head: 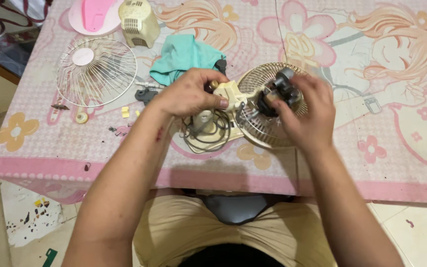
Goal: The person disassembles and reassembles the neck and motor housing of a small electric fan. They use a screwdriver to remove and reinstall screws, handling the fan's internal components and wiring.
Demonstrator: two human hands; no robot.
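Note:
My left hand (191,91) grips the cream plastic neck piece (233,94) of a taken-apart small fan. My right hand (305,111) holds the dark fan motor (280,89), which sits against the rear wire grille (258,131). A coiled grey cord (206,136) lies under my left hand. Both hands are over the middle of a table covered with a pink patterned cloth (371,163).
A white front grille (96,71) lies at the left. Behind it stand a cream motor housing (138,22) and a pink fan base (95,15). A teal cloth (184,54), a tape roll (81,117) and small screws lie nearby. The table's near edge is just before my lap.

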